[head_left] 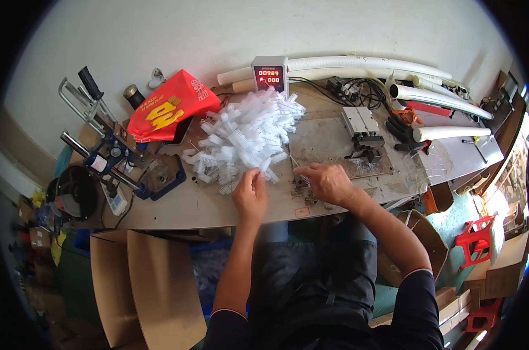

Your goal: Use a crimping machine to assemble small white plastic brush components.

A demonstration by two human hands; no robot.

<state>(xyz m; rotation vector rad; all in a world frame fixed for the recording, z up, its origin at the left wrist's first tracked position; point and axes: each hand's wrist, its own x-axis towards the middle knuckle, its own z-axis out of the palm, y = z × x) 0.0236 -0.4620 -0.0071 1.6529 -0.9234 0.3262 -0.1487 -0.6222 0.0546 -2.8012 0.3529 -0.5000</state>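
A heap of small white bristled brushes [241, 131] lies on the worktable in front of me. My left hand [251, 192] is closed in a pinch at the heap's near edge, with one white brush [265, 165] at its fingertips. To its right, my right hand [330, 184] has its fingers curled over the table, knuckles up. Something thin shows by its index finger and a small dark ridged piece below it; what exactly the fingers hold is hidden. A small metal fixture block [364, 131] stands on a plate beyond my right hand.
A counter box with red digits [270, 74] stands behind the heap. Left are a red bag [174, 108] and a lever press [104, 154]. White tubes [364, 63], black cables [364, 90] and dark pliers-like handles [402, 133] lie at the back right. Cardboard flaps [159, 280] rise below the table.
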